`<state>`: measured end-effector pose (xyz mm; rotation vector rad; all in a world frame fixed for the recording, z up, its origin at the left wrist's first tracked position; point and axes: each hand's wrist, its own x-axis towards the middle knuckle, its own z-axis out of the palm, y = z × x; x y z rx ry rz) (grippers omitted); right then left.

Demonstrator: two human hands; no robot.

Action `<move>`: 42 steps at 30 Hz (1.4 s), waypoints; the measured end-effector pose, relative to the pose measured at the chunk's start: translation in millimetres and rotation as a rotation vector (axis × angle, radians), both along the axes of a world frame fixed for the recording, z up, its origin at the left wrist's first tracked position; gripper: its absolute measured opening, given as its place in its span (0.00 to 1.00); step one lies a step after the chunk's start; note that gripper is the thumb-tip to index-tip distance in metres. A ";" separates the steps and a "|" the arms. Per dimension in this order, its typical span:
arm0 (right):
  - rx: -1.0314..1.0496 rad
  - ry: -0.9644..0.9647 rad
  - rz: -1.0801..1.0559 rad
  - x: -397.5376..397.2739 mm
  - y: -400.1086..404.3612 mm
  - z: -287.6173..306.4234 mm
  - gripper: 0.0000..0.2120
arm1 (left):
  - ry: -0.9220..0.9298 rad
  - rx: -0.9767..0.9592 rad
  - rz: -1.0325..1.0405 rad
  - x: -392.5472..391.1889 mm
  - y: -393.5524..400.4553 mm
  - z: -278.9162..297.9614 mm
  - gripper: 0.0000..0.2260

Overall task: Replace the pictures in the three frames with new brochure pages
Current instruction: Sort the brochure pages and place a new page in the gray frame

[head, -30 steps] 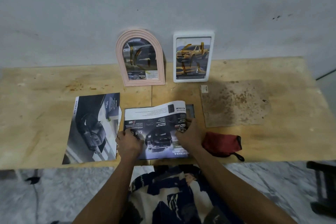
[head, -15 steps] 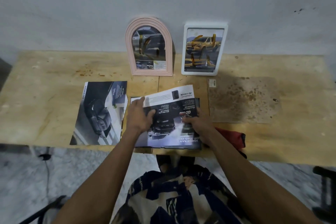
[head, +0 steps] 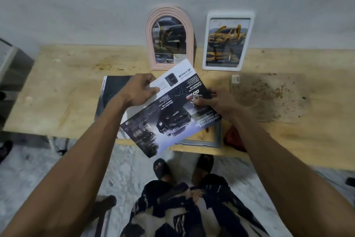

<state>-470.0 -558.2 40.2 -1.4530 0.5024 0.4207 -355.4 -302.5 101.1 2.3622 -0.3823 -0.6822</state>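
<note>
Nearest the person, the brochure page (head: 169,113) has come up off the worktop (head: 63,86): half a second ago it lay flat at the near edge under both hands, and now it hangs tilted in the air, its lower corner past the near edge and over the floor. With the page lifted, a grey frame (head: 199,141) shows lying flat at the near edge; it looks empty, with bare wood inside it. That suggests the third frame is open and waiting, and the page is being brought round to fit it.

The left hand (head: 137,90) holds the page's white upper part, thumb on the printed face and the other fingers curled behind. The right hand (head: 215,101) pinches the right edge, its fingertips (head: 198,101) pressed on the dark print. So the page spans between the two hands, gripped at both sides.

Just right of the grey frame lies a red cloth (head: 233,138). Left of the hands, a second dark brochure (head: 113,90) lies flat, partly hidden.

At the far edge, leaning on the wall, stand the pink arched frame (head: 150,40) and the white frame (head: 229,15), each with a picture inside.
</note>
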 end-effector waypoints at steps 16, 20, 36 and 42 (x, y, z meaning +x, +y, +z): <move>-0.028 -0.045 -0.106 -22.3 239.1 -5.1 0.10 | -0.043 -0.515 0.820 -77.5 217.6 -15.5 0.03; -0.127 -0.024 -0.036 -28.0 330.5 -9.9 0.12 | 0.069 -0.410 0.898 -100.2 315.3 -34.5 0.09; -0.211 0.074 -0.149 43.3 473.0 -14.2 0.16 | 0.037 -0.225 0.913 -45.9 452.3 -54.2 0.24; -0.265 0.097 -0.140 110.5 488.9 -36.4 0.13 | 0.110 -0.142 0.868 20.5 460.6 -58.5 0.28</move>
